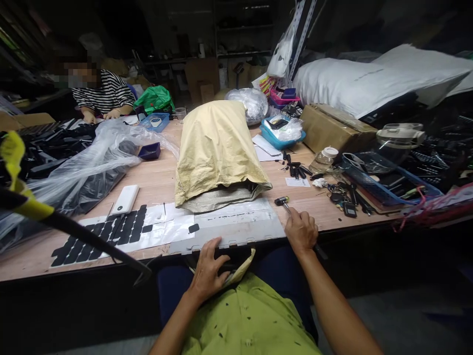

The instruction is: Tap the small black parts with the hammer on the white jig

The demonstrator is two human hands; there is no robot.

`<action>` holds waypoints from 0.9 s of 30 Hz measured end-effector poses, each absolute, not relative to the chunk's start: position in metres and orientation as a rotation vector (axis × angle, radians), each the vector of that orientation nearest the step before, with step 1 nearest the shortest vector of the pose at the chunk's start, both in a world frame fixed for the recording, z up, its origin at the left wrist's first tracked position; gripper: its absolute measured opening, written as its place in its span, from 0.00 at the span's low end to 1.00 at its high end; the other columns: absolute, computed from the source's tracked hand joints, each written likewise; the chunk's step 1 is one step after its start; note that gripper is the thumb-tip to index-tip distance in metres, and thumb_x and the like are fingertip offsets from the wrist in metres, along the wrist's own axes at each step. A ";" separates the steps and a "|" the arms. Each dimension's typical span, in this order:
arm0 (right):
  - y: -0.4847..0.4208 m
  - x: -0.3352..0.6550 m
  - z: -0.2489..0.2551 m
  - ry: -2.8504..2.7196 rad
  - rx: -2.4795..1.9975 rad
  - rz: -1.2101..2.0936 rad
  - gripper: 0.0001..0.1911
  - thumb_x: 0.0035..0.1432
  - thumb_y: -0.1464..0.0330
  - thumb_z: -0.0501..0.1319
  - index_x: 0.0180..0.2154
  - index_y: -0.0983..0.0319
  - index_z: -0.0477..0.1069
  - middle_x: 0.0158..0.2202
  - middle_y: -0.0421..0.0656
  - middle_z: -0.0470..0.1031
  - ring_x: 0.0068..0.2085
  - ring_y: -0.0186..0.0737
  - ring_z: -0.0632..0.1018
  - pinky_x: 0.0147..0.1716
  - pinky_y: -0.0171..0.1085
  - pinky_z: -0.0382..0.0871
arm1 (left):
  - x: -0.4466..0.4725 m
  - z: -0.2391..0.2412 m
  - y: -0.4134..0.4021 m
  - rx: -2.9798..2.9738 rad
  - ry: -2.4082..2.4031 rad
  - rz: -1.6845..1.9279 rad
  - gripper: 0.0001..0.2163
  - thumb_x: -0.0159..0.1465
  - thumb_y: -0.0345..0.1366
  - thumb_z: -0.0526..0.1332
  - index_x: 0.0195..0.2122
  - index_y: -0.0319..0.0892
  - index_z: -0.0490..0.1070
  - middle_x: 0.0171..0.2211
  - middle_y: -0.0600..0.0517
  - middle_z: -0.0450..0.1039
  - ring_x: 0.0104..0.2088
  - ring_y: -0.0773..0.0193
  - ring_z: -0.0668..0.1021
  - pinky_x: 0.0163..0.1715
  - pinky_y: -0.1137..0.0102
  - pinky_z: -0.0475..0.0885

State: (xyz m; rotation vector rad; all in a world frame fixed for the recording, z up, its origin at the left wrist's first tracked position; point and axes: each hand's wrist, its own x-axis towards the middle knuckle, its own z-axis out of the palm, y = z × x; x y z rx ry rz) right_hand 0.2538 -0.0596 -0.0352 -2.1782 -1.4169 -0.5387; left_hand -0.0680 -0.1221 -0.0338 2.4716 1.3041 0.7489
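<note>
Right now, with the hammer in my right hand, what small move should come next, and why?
Probably slide the left hand onto the grey plate to hold it flat: only its fingertips touch the plate's near edge, which lies at the table edge, and the right hand holds the hammer beside it.

Black-headed hammer [281,200], seemingly beside grey plate [236,227]

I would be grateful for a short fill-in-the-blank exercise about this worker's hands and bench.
1. The right hand grips a small ____ by its handle.
2. The left hand rests at the near edge of the grey plate, and the black keys lie to its ____.
3. The co-worker's shirt is ____.
Missing words: hammer; left; striped.
</note>
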 end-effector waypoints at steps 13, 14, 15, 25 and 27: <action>-0.061 0.248 -0.035 -1.447 -2.186 -0.527 0.14 0.62 0.72 0.56 0.45 0.58 0.77 0.32 0.45 0.65 0.34 0.41 0.62 0.31 0.39 0.47 | 0.045 0.027 0.047 1.967 1.539 0.691 0.10 0.65 0.34 0.58 0.43 0.40 0.77 0.40 0.46 0.80 0.40 0.57 0.80 0.43 0.64 0.74; -0.061 0.248 -0.036 -1.452 -2.184 -0.537 0.14 0.62 0.72 0.56 0.46 0.58 0.77 0.32 0.45 0.65 0.34 0.41 0.62 0.31 0.38 0.47 | 0.056 0.031 0.059 1.938 1.590 0.656 0.11 0.65 0.34 0.58 0.44 0.40 0.78 0.42 0.45 0.80 0.42 0.56 0.80 0.44 0.64 0.74; -0.061 0.247 -0.037 -1.458 -2.185 -0.551 0.14 0.62 0.72 0.56 0.46 0.58 0.77 0.32 0.45 0.65 0.35 0.41 0.62 0.31 0.38 0.47 | 0.065 0.035 0.069 1.915 1.648 0.612 0.11 0.66 0.35 0.57 0.43 0.40 0.78 0.43 0.43 0.81 0.44 0.55 0.80 0.45 0.64 0.74; -0.060 0.244 -0.039 -1.487 -2.241 -0.626 0.15 0.62 0.72 0.56 0.47 0.58 0.77 0.32 0.44 0.65 0.36 0.41 0.63 0.32 0.39 0.47 | 0.091 0.046 0.090 1.858 1.971 0.370 0.13 0.62 0.37 0.60 0.46 0.48 0.79 0.45 0.43 0.80 0.47 0.48 0.80 0.43 0.62 0.72; -0.060 0.244 -0.039 -1.486 -2.238 -0.611 0.15 0.62 0.72 0.56 0.47 0.58 0.77 0.32 0.44 0.65 0.36 0.42 0.63 0.32 0.39 0.47 | 0.080 0.044 0.087 1.924 1.924 0.376 0.13 0.63 0.37 0.60 0.46 0.47 0.79 0.44 0.44 0.81 0.47 0.49 0.80 0.44 0.63 0.72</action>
